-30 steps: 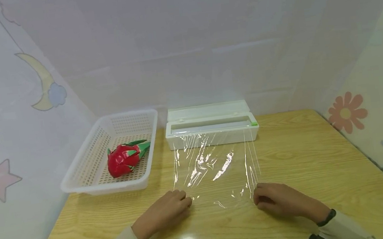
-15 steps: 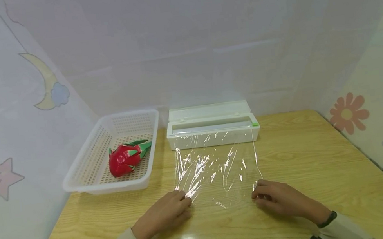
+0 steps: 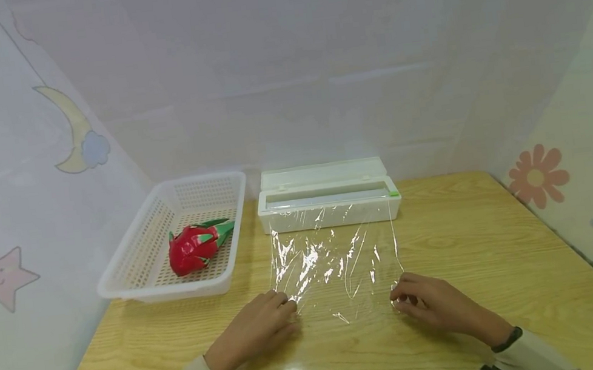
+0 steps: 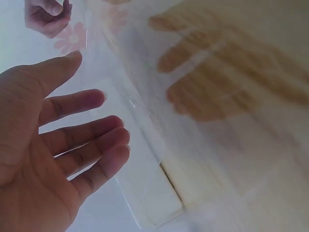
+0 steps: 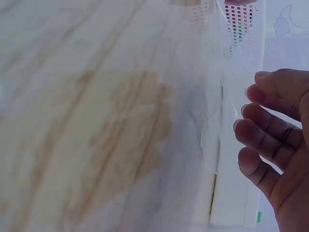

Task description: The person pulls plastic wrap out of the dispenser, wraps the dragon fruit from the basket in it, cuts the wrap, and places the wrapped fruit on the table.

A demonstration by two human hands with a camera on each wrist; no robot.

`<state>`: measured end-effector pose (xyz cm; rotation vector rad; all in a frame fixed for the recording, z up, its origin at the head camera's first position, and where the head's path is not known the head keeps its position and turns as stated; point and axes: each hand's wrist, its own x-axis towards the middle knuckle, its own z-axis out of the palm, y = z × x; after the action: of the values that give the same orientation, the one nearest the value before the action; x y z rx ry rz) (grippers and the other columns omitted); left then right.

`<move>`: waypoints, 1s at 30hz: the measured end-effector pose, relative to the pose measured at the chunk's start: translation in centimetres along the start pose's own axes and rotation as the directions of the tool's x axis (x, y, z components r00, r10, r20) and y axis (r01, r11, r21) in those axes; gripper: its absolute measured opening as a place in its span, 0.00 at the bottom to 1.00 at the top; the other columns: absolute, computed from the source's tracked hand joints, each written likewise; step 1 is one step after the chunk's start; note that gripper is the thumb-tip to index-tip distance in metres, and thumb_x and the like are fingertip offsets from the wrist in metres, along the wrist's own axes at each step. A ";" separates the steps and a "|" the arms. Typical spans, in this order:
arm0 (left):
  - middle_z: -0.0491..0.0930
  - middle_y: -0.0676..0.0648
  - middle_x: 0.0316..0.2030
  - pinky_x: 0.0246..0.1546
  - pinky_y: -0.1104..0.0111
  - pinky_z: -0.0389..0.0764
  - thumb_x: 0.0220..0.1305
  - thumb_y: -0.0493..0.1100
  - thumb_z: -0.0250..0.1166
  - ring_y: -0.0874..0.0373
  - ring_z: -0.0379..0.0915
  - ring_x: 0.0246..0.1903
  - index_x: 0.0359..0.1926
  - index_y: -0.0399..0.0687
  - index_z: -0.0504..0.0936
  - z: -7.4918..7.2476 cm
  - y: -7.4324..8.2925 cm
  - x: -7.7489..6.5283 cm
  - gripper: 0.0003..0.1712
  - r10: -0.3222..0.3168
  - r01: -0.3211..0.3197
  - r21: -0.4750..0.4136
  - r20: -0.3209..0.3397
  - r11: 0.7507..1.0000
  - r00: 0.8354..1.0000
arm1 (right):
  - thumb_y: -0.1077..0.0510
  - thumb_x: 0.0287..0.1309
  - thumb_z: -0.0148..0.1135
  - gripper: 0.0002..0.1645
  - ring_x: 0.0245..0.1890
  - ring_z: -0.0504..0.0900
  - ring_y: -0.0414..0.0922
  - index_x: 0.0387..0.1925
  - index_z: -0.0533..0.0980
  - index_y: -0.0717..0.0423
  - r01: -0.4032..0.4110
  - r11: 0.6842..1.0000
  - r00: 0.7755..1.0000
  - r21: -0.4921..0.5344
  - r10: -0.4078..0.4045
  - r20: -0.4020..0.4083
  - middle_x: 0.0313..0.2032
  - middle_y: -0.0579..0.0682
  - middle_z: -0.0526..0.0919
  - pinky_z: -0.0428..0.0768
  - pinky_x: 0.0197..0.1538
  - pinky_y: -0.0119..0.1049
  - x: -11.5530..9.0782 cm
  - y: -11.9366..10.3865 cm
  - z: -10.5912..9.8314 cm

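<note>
Clear plastic wrap stretches forward over the table from a white wrap dispenser, whose lid stands up. My left hand is at the wrap's near left corner; in the left wrist view that hand shows thumb and fingers spread apart, nothing visible between them. At the near right corner is my right hand, where film glints at the fingertips. In the right wrist view this hand has thumb and index tips together, seemingly pinching the film, and the other fingers bent; transparency hides the exact contact.
Left of the dispenser stands a white perforated basket holding a red and green dragon fruit. A green slider sits at the dispenser's right end. Patterned sheets close off the back and sides of the wooden table.
The wrap was pulled tight in long folds a second ago and now lies slacker. My right fingers have shifted and loosened slightly at its corner; my left hand has hardly moved.
</note>
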<state>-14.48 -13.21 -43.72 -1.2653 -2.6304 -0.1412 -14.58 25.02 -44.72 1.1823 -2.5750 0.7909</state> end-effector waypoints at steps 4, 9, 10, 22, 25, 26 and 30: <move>0.80 0.50 0.40 0.45 0.64 0.79 0.66 0.52 0.67 0.55 0.76 0.42 0.45 0.47 0.81 -0.2 0.0 0.1 0.16 -0.007 0.008 0.021 -0.035 1.000 0.999 | 0.65 0.58 0.69 0.10 0.32 0.74 0.28 0.41 0.82 0.51 0.018 1.000 0.999 0.003 -0.018 -0.045 0.35 0.35 0.76 0.74 0.27 0.24 0.0 0.1 0.0; 0.80 0.49 0.42 0.46 0.64 0.80 0.64 0.53 0.69 0.55 0.76 0.43 0.49 0.46 0.81 -0.5 -0.1 0.3 0.19 -0.013 0.016 0.027 -0.112 1.000 0.994 | 0.66 0.57 0.70 0.11 0.32 0.74 0.29 0.41 0.82 0.53 0.003 1.000 0.996 -0.021 -0.005 -0.091 0.35 0.36 0.77 0.73 0.26 0.23 0.1 0.4 -0.1; 0.80 0.49 0.42 0.45 0.64 0.80 0.64 0.53 0.69 0.56 0.76 0.42 0.49 0.45 0.81 -0.6 -0.2 0.3 0.20 -0.014 0.017 0.026 -0.125 1.000 0.992 | 0.66 0.55 0.70 0.12 0.32 0.74 0.29 0.41 0.82 0.53 0.008 1.000 0.994 -0.026 -0.011 -0.104 0.35 0.36 0.77 0.73 0.26 0.23 0.1 0.6 -0.1; 0.81 0.45 0.44 0.46 0.63 0.82 0.60 0.53 0.72 0.53 0.79 0.43 0.50 0.40 0.80 -1.5 -0.7 0.5 0.25 -0.011 0.035 0.079 -0.290 0.996 0.957 | 0.72 0.47 0.73 0.21 0.32 0.77 0.32 0.45 0.81 0.61 0.052 0.998 0.970 -0.025 -0.056 -0.237 0.36 0.44 0.80 0.76 0.29 0.24 0.6 2.1 -0.1; 0.82 0.45 0.44 0.47 0.62 0.82 0.59 0.52 0.73 0.51 0.80 0.44 0.50 0.40 0.80 -1.9 -0.9 0.5 0.25 -0.024 0.050 0.072 -0.329 0.996 0.944 | 0.72 0.47 0.73 0.20 0.32 0.76 0.32 0.45 0.81 0.62 0.027 0.999 0.964 -0.033 -0.034 -0.264 0.36 0.46 0.81 0.77 0.29 0.26 0.7 2.3 -0.1; 0.81 0.44 0.45 0.47 0.62 0.82 0.58 0.52 0.73 0.51 0.80 0.45 0.50 0.40 0.80 -2.0 -1.0 0.5 0.25 -0.027 0.053 0.067 -0.340 0.996 0.940 | 0.73 0.47 0.73 0.21 0.32 0.76 0.32 0.45 0.81 0.62 0.014 0.999 0.962 -0.036 -0.023 -0.274 0.36 0.46 0.81 0.77 0.29 0.27 0.8 2.3 -0.2; 0.81 0.43 0.45 0.48 0.60 0.82 0.56 0.51 0.74 0.49 0.80 0.46 0.50 0.38 0.80 -2.3 -1.4 0.6 0.27 -0.026 0.054 0.062 -0.387 0.997 0.922 | 0.72 0.46 0.74 0.22 0.31 0.74 0.32 0.46 0.81 0.60 -0.041 0.997 0.951 -0.063 0.020 -0.308 0.35 0.45 0.80 0.78 0.28 0.30 1.1 2.6 -0.3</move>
<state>-15.54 -14.00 -41.38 -1.0369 -2.2997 -0.2715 -17.27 25.92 -45.05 0.9193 -2.3486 0.8140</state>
